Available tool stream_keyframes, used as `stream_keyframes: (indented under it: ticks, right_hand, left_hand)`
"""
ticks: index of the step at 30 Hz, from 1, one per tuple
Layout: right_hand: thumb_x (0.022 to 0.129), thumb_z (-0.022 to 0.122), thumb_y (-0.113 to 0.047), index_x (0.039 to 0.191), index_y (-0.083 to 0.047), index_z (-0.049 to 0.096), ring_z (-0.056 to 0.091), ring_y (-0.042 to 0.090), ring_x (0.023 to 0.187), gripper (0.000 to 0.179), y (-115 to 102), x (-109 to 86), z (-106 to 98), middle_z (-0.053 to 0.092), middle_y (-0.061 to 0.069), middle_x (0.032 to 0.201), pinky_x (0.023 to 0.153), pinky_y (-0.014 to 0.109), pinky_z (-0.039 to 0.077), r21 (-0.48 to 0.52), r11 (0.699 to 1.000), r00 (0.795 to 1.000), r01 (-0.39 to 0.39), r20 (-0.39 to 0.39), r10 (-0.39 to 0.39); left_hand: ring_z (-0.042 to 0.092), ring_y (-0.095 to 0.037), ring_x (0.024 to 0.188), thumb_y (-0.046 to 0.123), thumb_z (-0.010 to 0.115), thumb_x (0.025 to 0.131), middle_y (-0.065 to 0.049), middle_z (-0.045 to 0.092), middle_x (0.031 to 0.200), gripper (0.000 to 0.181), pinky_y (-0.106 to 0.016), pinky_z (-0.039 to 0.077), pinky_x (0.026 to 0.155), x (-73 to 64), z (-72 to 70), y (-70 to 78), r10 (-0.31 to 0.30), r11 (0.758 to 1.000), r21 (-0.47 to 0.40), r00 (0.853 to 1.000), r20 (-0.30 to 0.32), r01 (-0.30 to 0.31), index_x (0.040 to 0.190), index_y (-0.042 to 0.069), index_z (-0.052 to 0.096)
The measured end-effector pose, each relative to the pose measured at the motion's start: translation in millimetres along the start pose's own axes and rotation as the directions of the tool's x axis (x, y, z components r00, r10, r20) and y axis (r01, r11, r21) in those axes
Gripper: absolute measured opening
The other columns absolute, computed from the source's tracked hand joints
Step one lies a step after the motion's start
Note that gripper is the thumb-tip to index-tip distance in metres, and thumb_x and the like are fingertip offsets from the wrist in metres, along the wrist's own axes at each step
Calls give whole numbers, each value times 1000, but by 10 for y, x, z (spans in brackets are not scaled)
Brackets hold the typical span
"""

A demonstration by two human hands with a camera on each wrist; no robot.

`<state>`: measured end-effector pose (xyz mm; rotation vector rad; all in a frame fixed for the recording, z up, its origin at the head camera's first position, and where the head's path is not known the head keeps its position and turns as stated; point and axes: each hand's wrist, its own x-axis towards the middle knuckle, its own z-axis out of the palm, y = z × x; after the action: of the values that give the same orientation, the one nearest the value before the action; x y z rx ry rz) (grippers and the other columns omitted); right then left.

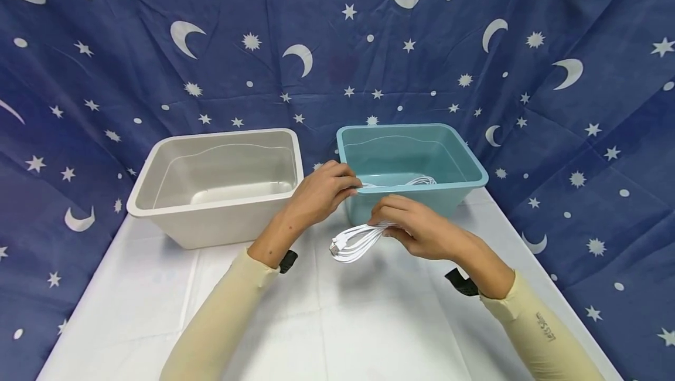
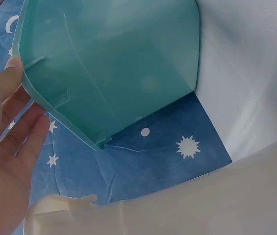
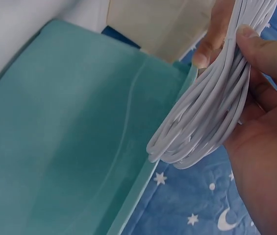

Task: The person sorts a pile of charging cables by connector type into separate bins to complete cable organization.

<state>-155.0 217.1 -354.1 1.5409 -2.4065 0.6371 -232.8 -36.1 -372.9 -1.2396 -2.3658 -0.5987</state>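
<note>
My right hand (image 1: 422, 228) pinches a bundled white USB cable (image 1: 355, 243) in front of the teal bin. Its metal plug points left, and in the right wrist view the looped cable (image 3: 202, 107) hangs between thumb and fingers. At the near left corner of the teal bin (image 1: 416, 189), my left hand (image 1: 321, 190) grips the rim. The left wrist view has the thumb (image 2: 12, 73) on one side of that rim and the fingers on the other. Inside the teal bin lies more white cable (image 1: 422, 180), partly hidden by the near wall.
Left of the teal bin stands a light grey bin (image 1: 211, 208), with a narrow gap between the two. Both rest on a white-covered table (image 1: 316, 322). A blue cloth (image 1: 337, 47) with moons and stars hangs behind and along both sides.
</note>
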Motion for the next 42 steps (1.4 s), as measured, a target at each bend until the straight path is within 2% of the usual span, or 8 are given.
stream_keyframes:
  ticks: [8,15,20,23,30,37,42]
  right_hand:
    - [88,71,5,115,-13,66,57,12,112,33,62,-61,-145,60,-4,118,95,27,47,-5,999,999,-44,-29,44]
    - [87,68,10,113,-11,66,57,14,110,33,166,-72,-268,61,-3,115,95,29,46,-5,999,996,-45,-80,44]
    - [87,68,12,112,-10,67,57,13,105,33,260,-83,-338,62,-2,113,87,27,45,-15,999,992,-47,-120,45]
    - [86,68,13,112,-10,68,56,13,103,35,315,-83,-370,63,-2,113,84,26,45,-8,998,987,-63,-148,61]
    - [85,70,13,114,-11,69,56,15,109,38,435,-116,-404,63,0,118,89,28,46,-35,991,967,-128,-226,117]
    - [87,69,11,115,-10,69,56,15,107,35,560,-136,-455,63,0,118,85,28,45,-50,986,956,-161,-257,143]
    - [86,68,14,114,-10,69,58,16,108,36,669,-153,-478,64,1,117,88,29,45,-66,979,947,-194,-274,170]
  left_hand:
    - [53,-14,102,24,66,98,5,65,112,19,-26,47,85,-15,16,10,-23,1000,13,999,26,22,113,18,76]
    - [54,-14,101,23,67,97,5,65,110,19,-27,47,84,3,14,2,-8,1000,14,1000,1,8,112,18,76]
    - [54,-14,101,22,66,98,5,65,110,18,-27,47,85,26,16,2,-3,1000,9,1000,0,3,113,18,76]
    - [54,-14,102,21,67,97,5,65,110,18,-27,47,86,27,18,4,-6,1000,4,1000,1,6,113,18,76]
    - [54,-13,104,22,67,97,6,65,110,18,-27,47,87,-3,25,0,-10,1000,3,1000,1,10,112,19,76]
    - [54,-13,104,23,67,98,6,65,111,18,-26,47,87,-6,23,2,-12,1000,1,1000,-8,12,112,19,76]
    - [53,-13,101,22,68,97,5,65,109,18,-26,46,86,6,25,4,-1,1000,-11,1000,-14,0,112,18,76]
